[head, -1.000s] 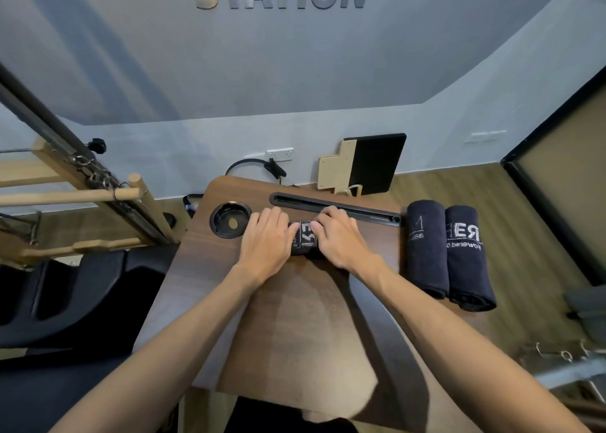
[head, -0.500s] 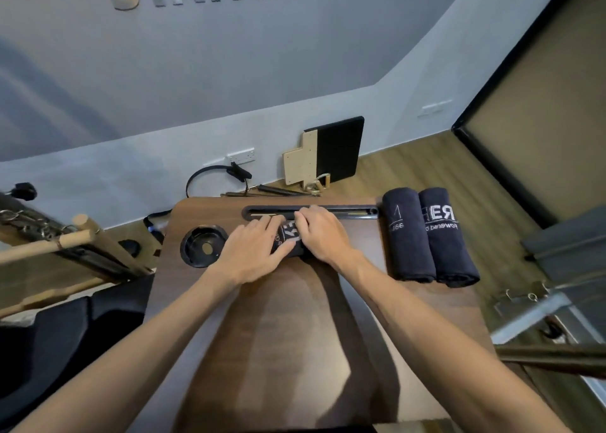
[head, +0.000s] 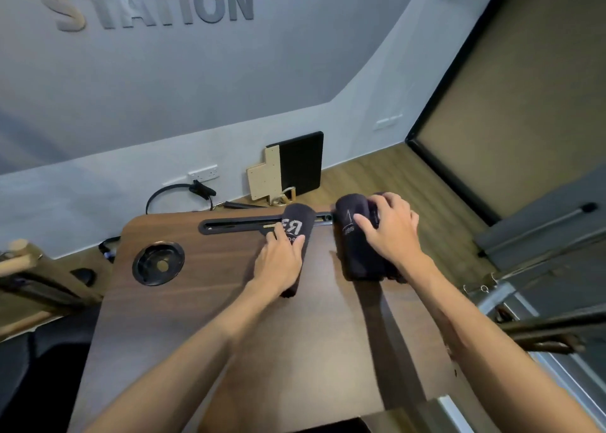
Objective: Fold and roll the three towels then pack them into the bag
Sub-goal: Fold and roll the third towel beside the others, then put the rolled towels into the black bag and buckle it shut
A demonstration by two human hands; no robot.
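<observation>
Rolling done, packing pending: left hand (head: 278,262) grips third rolled towel (head: 296,232) on counter (head: 196,301); right hand (head: 390,232) clasps two rolled towels (head: 354,245), apparently for gathering; bag unseen.

Wooden table (head: 183,318) with round black cup recess (head: 158,262) and long black slot (head: 236,226) along the far edge. Wall lettering "STATION" (head: 147,8). White wall socket (head: 204,173); black cable (head: 177,193) below it. Black panel (head: 300,165) with tan board (head: 262,178) leaning on the wall. Wooden floor (head: 377,173).
</observation>
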